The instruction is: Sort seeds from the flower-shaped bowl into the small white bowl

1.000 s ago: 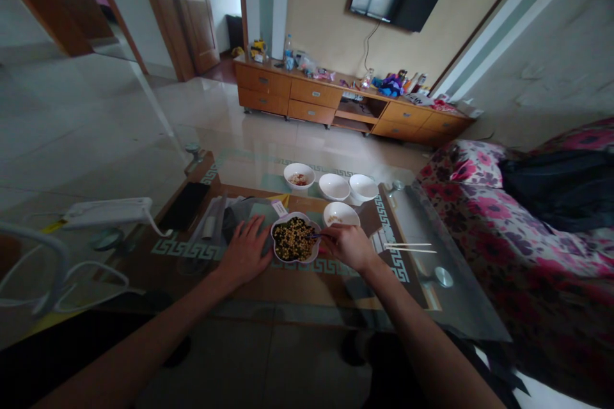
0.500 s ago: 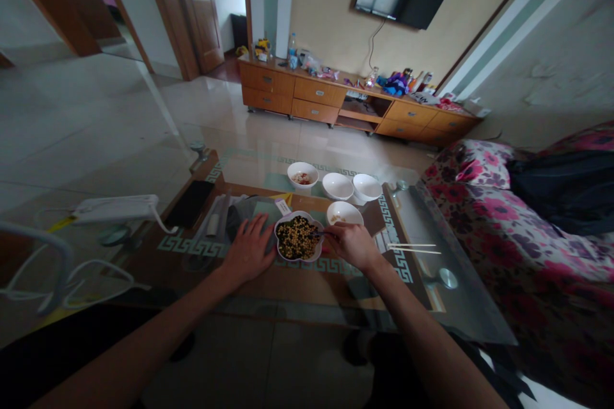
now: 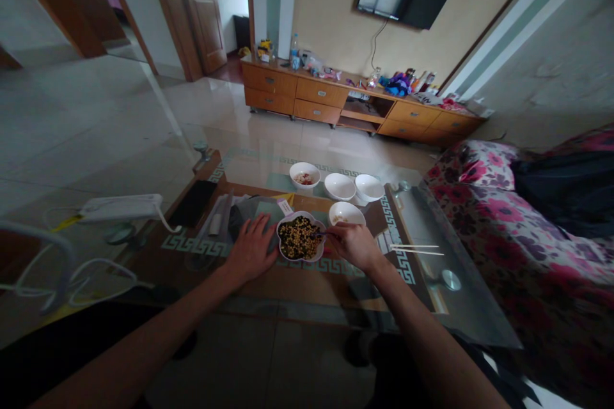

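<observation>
A flower-shaped pale bowl stands on the glass table, filled with a mix of tan, bean-like pieces and dark bits. My left hand lies spread at the bowl's left side, fingers apart, its thumb close to the rim. My right hand is closed round the handle of a thin, dark utensil, probably a spoon; its tip sits in the food at the bowl's right side. Just behind my right hand is a white bowl with a little food in it.
Farther back are a white bowl with red and pale food and two more white bowls. Chopsticks lie at right. A white power strip with cables is at left; a flowered sofa flanks the glass table.
The whole view has shifted slightly to the right. Both hands and the bowl keep nearly the same places; the utensil stays in the food.
</observation>
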The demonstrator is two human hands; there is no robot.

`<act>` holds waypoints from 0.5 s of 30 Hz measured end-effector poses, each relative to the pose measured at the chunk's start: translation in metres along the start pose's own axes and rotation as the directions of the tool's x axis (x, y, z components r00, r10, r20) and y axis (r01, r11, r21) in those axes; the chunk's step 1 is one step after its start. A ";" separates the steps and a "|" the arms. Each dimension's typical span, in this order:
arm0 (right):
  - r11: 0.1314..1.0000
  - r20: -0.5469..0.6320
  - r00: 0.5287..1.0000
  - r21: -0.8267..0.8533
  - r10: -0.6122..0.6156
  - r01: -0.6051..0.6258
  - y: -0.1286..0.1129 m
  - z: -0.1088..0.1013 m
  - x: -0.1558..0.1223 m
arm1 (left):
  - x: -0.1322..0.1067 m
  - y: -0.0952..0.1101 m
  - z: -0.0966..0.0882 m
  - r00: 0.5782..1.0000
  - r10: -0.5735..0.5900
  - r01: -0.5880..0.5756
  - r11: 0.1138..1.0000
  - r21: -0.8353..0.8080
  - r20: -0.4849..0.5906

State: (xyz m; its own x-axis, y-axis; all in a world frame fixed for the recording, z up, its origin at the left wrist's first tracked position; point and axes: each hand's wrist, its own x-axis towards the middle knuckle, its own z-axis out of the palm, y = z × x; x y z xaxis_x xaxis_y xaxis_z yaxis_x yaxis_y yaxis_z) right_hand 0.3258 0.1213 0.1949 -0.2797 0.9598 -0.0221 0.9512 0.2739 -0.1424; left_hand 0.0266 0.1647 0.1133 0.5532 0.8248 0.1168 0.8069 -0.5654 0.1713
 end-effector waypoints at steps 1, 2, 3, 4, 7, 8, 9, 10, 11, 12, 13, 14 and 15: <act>1.000 -0.017 1.000 0.014 -0.004 0.004 0.000 0.000 0.000 | 0.002 -0.003 -0.003 1.000 0.006 -0.006 1.000 -0.004 0.022; 0.999 -0.036 0.999 0.031 -0.008 0.009 0.001 -0.001 -0.001 | 0.006 -0.008 -0.008 0.998 0.023 -0.022 1.000 -0.018 0.057; 0.999 -0.057 0.998 0.050 -0.011 0.014 0.002 -0.002 -0.001 | 0.012 -0.016 -0.014 0.995 0.040 -0.036 0.999 -0.039 0.097; 0.997 -0.080 0.997 0.072 -0.014 0.020 0.004 -0.003 -0.002 | 0.018 -0.028 -0.022 0.989 0.060 -0.051 0.996 -0.069 0.138; 0.991 -0.172 0.985 0.130 -0.006 0.028 0.013 -0.008 -0.005 | 0.039 -0.078 -0.053 0.987 -0.089 0.101 0.991 -0.093 0.133; 0.989 -0.206 0.979 0.144 0.006 0.025 0.017 -0.010 -0.006 | 0.045 -0.096 -0.064 0.977 -0.195 0.199 0.980 -0.031 0.087; 0.988 -0.236 0.971 0.155 0.020 0.017 0.022 -0.012 -0.007 | 0.048 -0.113 -0.074 0.948 -0.317 0.314 0.947 0.060 0.029; 0.986 -0.263 0.964 0.166 0.037 0.007 0.028 -0.015 -0.009 | 0.051 -0.128 -0.083 0.905 -0.426 0.423 0.897 0.132 -0.005; 0.985 -0.284 0.957 0.174 0.056 -0.006 0.033 -0.017 -0.011 | 0.052 -0.140 -0.089 0.856 -0.516 0.508 0.844 0.173 0.004; 0.983 -0.301 0.951 0.180 0.078 -0.023 0.038 -0.020 -0.013 | 0.052 -0.149 -0.094 0.809 -0.587 0.571 0.798 0.190 0.032; 0.982 -0.315 0.943 0.184 0.106 -0.049 0.043 -0.022 -0.015 | 0.052 -0.156 -0.097 0.768 -0.636 0.615 0.765 0.191 0.073; 0.979 -0.326 0.935 0.187 0.138 -0.079 0.048 -0.025 -0.017 | 0.052 -0.161 -0.098 0.739 -0.663 0.640 0.745 0.187 0.114; 0.976 -0.333 0.927 0.189 0.170 -0.111 0.052 -0.027 -0.019 | 0.052 -0.164 -0.097 0.723 -0.676 0.652 0.735 0.185 0.139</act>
State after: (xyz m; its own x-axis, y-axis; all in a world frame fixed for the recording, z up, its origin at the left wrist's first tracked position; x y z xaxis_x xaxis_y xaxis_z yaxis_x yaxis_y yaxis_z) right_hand 0.3843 0.1192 0.2149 -0.0541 0.9569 0.2852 0.9342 0.1494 -0.3239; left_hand -0.0970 0.3004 0.1865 -0.1167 0.9789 -0.1676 0.9923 0.1219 0.0210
